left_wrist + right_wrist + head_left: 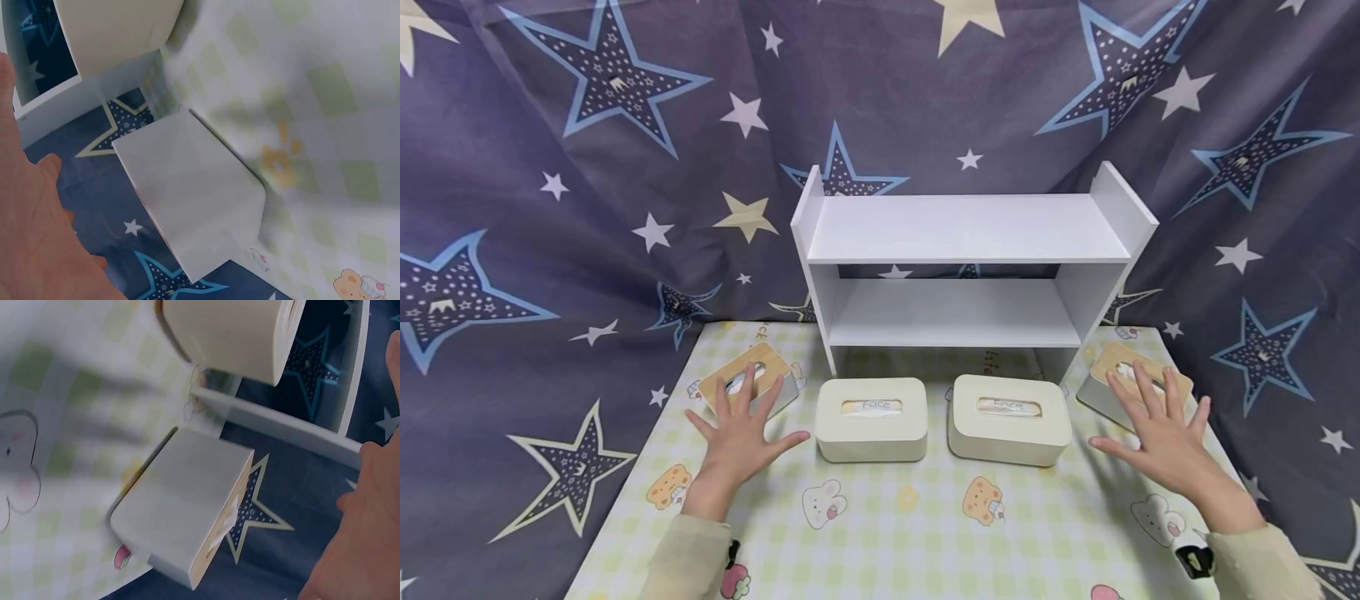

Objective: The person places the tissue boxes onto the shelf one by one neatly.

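My left hand [737, 442], fingers spread, hovers by a tissue box with a wooden lid [717, 385] at the table's left; its fingers overlap the box in the head view. Spread likewise, my right hand [1168, 442] is over the front of a second wood-lidded tissue box [1108, 360] at the right. The left wrist view shows the left box's pale side [194, 187] apart from the palm. In the right wrist view, the right box [181, 494] has a tissue poking from its slot. Between the hands stand two cream tissue boxes [871, 446] [1009, 446] labelled "Face".
A white two-tier shelf [955, 312] stands at the back, behind the cream boxes, with bare boards. Dark star-patterned cloth [745, 50] hangs behind and at both sides. A green-checked cloth [895, 542] with cartoon prints covers the table.
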Available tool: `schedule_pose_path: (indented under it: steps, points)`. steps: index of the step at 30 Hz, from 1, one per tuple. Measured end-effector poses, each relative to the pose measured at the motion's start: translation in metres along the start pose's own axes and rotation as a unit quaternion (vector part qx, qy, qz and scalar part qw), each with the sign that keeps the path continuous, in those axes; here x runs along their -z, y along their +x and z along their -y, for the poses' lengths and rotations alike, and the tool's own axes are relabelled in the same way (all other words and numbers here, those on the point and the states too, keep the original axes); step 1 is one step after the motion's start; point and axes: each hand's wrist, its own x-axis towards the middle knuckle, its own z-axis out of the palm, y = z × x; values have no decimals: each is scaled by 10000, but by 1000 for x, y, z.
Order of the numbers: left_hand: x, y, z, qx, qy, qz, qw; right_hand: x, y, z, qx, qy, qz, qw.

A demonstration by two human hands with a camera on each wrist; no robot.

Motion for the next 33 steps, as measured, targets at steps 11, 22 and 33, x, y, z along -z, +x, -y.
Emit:
schedule_pose_path:
  steps: [11, 22, 33]
  points:
    - [-14, -1, -12, -146, -101, -159, 9997, -13, 3, 23, 345, 189, -66, 9992]
    - [-25, -2, -26, -168, -70, -17, 9998, -34, 7, 50, 361, 527, 12, 9980]
    - [-34, -3, -34, -75, -238, 123, 9996, -63, 17, 85, 659, 1484, -337, 9862]
